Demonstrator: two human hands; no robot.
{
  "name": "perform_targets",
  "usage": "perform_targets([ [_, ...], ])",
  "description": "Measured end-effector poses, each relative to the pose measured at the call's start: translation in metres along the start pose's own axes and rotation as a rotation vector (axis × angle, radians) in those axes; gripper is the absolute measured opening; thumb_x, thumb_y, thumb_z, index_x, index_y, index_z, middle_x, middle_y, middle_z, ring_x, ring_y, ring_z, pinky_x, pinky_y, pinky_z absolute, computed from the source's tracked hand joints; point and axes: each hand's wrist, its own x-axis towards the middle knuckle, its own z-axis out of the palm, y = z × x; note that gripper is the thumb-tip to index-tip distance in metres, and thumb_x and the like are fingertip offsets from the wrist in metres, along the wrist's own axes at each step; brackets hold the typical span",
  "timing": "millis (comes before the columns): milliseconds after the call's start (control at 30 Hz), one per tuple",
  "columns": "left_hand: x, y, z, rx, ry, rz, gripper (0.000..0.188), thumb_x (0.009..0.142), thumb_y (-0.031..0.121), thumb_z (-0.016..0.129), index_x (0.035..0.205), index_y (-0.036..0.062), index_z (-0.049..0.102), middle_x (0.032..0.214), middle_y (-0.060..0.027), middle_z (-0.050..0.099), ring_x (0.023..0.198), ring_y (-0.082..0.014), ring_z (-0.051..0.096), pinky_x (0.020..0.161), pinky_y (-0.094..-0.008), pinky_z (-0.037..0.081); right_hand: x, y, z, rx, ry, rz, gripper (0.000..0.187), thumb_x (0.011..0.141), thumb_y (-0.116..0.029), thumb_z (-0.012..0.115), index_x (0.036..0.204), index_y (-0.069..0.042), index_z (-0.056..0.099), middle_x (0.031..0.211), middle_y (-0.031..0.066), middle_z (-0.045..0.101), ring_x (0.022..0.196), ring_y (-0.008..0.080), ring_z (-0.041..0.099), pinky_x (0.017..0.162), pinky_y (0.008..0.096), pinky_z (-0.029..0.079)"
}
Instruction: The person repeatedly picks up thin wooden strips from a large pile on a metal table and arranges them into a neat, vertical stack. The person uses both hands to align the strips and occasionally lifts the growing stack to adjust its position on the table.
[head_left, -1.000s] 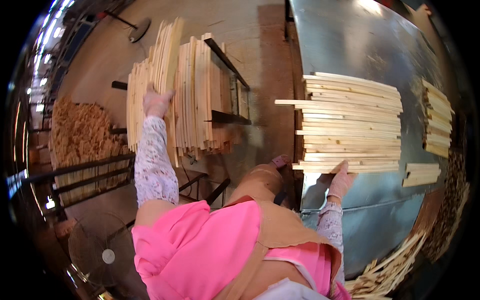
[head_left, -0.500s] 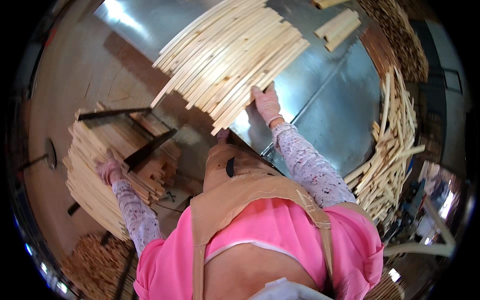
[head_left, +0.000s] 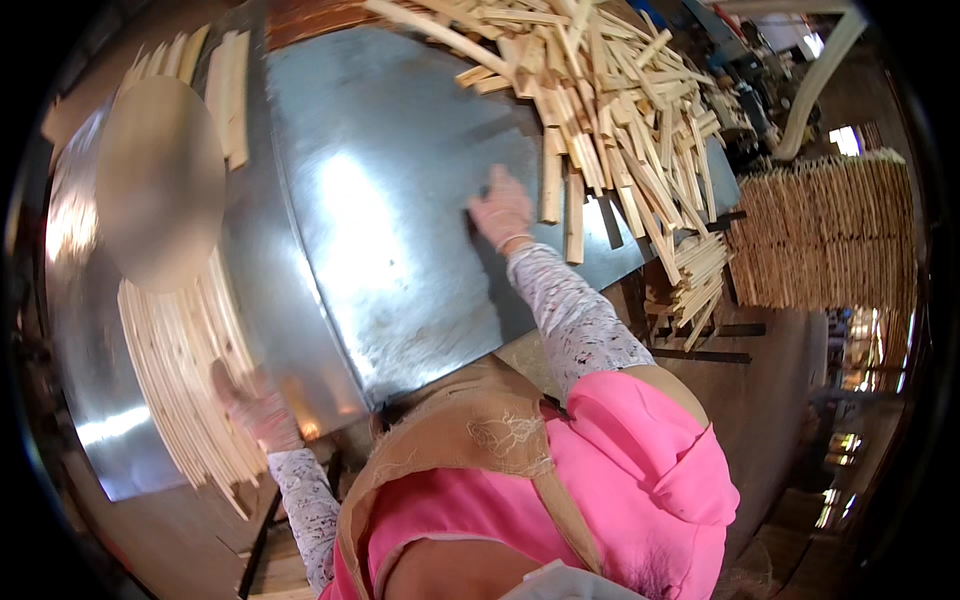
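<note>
- The right hand (head_left: 502, 210) was laid flat, fingers together, on the metal table (head_left: 400, 250), just left of a loose heap of wooden slats (head_left: 600, 110).
- The left hand (head_left: 255, 405), blurred, was pressed against a stack of slats (head_left: 180, 380) at the near left; its grip could not be told.

Pale blond wooden slats (head_left: 600, 90) all over a shiny silver-grey sheet-metal desk (head_left: 400, 240). Gloves on the right hand (head_left: 503, 212) and left hand (head_left: 258, 408) are pinkish, sleeves white with dark speckles, top hot pink, apron tan.
</note>
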Motion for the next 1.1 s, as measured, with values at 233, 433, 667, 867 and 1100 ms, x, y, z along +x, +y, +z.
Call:
perform_targets([
  [233,-0.029,0.106,0.268,-0.108,-0.702,0.16,0.074,0.099,0.019,0.074,0.161,-0.0032,0.04,0.155,-0.0196,0.056,0.142,-0.0313,0.056,0.121,-0.0428,0.046,0.09,0.275,-0.039,-0.105,0.37,0.416,0.083,0.092,-0.052,0.072,0.154,0.0,0.053,0.14,0.0257,0.065,0.133,0.0433,0.059,0.114,0.0531,0.046],
  [433,-0.053,0.216,0.476,-0.061,-1.02,-0.008,0.072,0.101,0.03,0.071,0.157,-0.0072,0.047,0.145,-0.0253,0.064,0.133,-0.0303,0.064,0.115,-0.038,0.048,0.183,0.378,-0.096,0.071,0.143,0.253,0.059,0.097,-0.054,0.067,0.131,-0.006,0.066,0.112,0.0278,0.074,0.112,0.0462,0.069,0.096,0.0549,0.055],
  [667,-0.053,0.269,0.655,-0.198,-1.027,-0.156,0.108,0.095,0.057,0.074,0.169,-0.0049,0.026,0.166,-0.0315,0.044,0.148,-0.0373,0.052,0.121,-0.039,0.042,0.275,0.369,-0.077,0.126,-0.108,0.262,0.084,0.097,-0.062,0.065,0.154,-0.001,0.051,0.127,0.0319,0.072,0.117,0.0488,0.07,0.102,0.0522,0.055],
  [867,-0.079,0.305,0.714,-0.539,-0.94,-0.414,0.138,0.082,0.078,0.078,0.174,0.0007,0.011,0.18,-0.0274,0.008,0.163,-0.0413,0.025,0.127,-0.042,0.036,0.265,0.342,-0.076,0.553,-0.213,0.274,0.094,0.092,-0.058,0.075,0.159,0.001,0.048,0.124,0.0321,0.074,0.112,0.0481,0.072,0.104,0.0476,0.055],
  [1100,-0.034,0.285,0.608,0.04,-0.986,-0.19,0.1,0.086,0.06,0.078,0.156,-0.0053,0.049,0.167,-0.034,0.028,0.148,-0.0461,0.046,0.123,-0.0425,0.041,0.169,0.231,-0.018,0.6,0.029,0.159,0.089,0.092,-0.049,0.075,0.156,0.006,0.045,0.111,0.0306,0.074,0.102,0.0503,0.07,0.093,0.0565,0.055],
])
